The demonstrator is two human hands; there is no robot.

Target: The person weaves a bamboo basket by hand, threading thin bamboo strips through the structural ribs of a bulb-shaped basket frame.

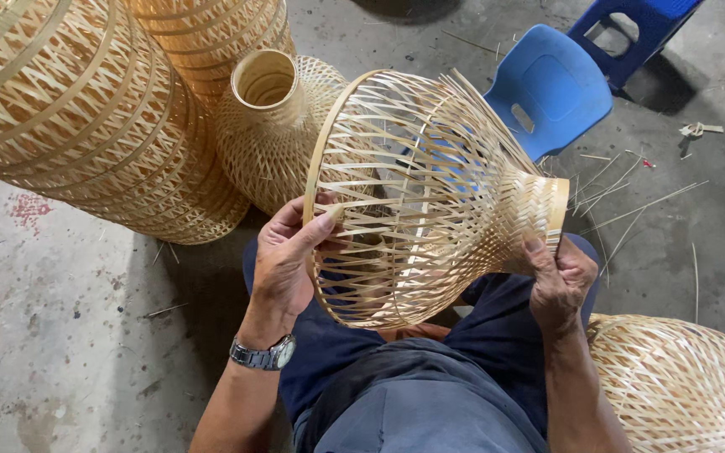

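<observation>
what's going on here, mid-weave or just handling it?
A seated person holds a woven bamboo lampshade on its side over their lap. The left hand grips the wide open rim, thumb over the hoop; the right hand pinches the narrow neck end. More woven bamboo shades stand on the concrete floor, loose bamboo strips lie scattered, and a blue plastic chair sits behind.

wrist: metal-link watch (263, 356) on left wrist
arms: bare, no sleeves visible
legs: dark navy trousers (337, 352)
torso: grey-blue garment (417, 411)
</observation>
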